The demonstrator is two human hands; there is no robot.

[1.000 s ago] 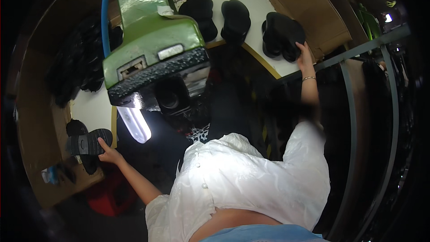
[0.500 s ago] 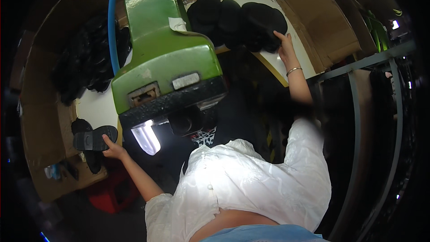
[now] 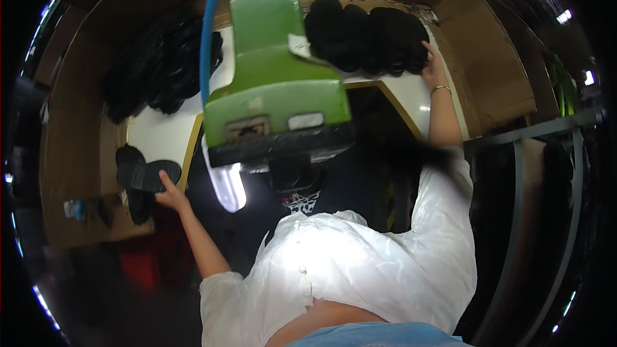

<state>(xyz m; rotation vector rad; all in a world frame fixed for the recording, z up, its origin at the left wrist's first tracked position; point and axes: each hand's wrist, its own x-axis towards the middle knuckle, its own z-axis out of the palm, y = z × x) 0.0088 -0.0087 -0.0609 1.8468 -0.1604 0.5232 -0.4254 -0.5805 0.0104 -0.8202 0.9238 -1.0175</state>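
Observation:
At the left, my left hand (image 3: 172, 196) grips a black shoe sole (image 3: 143, 176) by its near end, thumb on top. This sole lies crosswise over another dark sole (image 3: 137, 211). On the far right side of the white worktop, my right hand (image 3: 437, 72) is closed at the end of a row of black soles (image 3: 366, 35), its fingers curled against the outermost one. How much of that sole it holds is partly hidden. Between my hands stands a green machine head (image 3: 276, 106) with a dark lower edge.
A lit white lamp (image 3: 227, 187) hangs under the machine head, and a blue hose (image 3: 209, 32) runs beside it. A heap of black pieces (image 3: 168, 64) lies at the far left. Cardboard walls (image 3: 488, 58) surround the worktop. Grey metal rails (image 3: 546, 130) stand at the right.
The whole view has shifted, with the machine and soles now further right. My left hand still grips the sole; my right hand's fingers have curled in at the row's end.

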